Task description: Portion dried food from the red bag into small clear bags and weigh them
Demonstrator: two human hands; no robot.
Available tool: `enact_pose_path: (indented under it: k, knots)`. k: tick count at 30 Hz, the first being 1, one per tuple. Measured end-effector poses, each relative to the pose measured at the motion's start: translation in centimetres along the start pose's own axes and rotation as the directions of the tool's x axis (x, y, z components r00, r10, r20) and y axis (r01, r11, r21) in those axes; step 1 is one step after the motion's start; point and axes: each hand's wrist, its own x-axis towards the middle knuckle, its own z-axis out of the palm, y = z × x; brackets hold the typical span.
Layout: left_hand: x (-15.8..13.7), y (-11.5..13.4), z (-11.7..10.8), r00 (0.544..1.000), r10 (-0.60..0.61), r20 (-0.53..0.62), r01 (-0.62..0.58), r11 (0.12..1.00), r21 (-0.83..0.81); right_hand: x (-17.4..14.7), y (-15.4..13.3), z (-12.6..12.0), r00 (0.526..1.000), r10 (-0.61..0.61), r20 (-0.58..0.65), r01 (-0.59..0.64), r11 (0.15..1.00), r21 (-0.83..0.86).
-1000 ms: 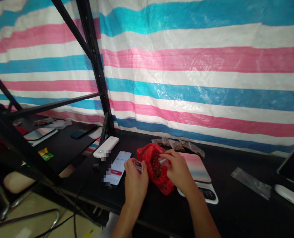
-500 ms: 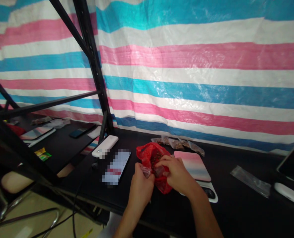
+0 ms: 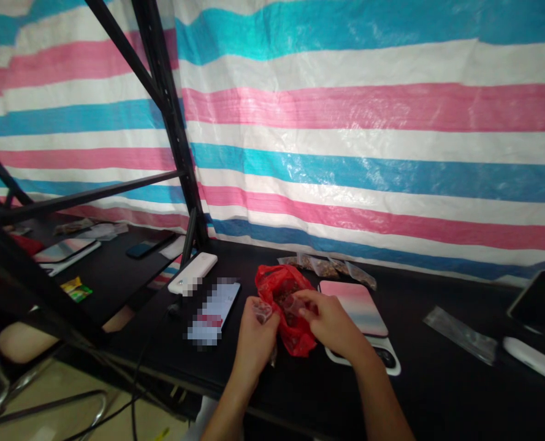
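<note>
A red plastic bag stands open on the black table, with small brown dried bits inside. At its left edge, my left hand is closed around a small clear plastic bag, whose lower end shows below the hand with some brown stuff in it. My right hand reaches over the red bag from the right. Its fingers are pinched on a small clear plastic piece just above the brown bits; whether this is a scoop or a bag is unclear.
Behind lie several filled clear bags. Right of the red bag is a scale with a pink and blue top. A phone and white power bank lie left; an unfilled clear bag and white case lie right.
My right hand's fingers have drawn back slightly from the brown bits, and the clear piece in them shows more. My left hand has tilted a little, with its small bag now hanging lower.
</note>
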Motion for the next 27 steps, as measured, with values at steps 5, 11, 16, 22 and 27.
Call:
enact_pose_path:
  k: [5,11,16,22,27]
  knots:
    - [-0.4,0.1,-0.1,0.988,0.146,0.045,-0.151,0.973,0.175,0.1,-0.6,-0.3,0.995,-0.071,-0.068,0.081,0.986,0.145]
    - [-0.8,0.5,-0.4,0.978,0.161,0.135,-0.197,0.924,0.327,0.1,-3.2,0.0,0.957,-0.260,-0.132,0.282,0.941,0.189]
    - [-0.8,0.3,-0.1,0.975,0.168,0.143,-0.205,0.930,0.305,0.2,-3.9,0.9,0.920,-0.370,-0.129,0.378,0.925,0.037]
    - [-0.5,0.2,-0.3,0.982,0.173,0.075,-0.187,0.944,0.272,0.7,-2.4,1.0,0.949,-0.228,-0.217,0.188,0.964,-0.190]
    - [-0.4,0.5,-0.7,0.986,0.163,-0.038,-0.148,0.954,0.261,0.9,-1.0,1.2,0.979,-0.148,-0.142,0.094,0.939,-0.331]
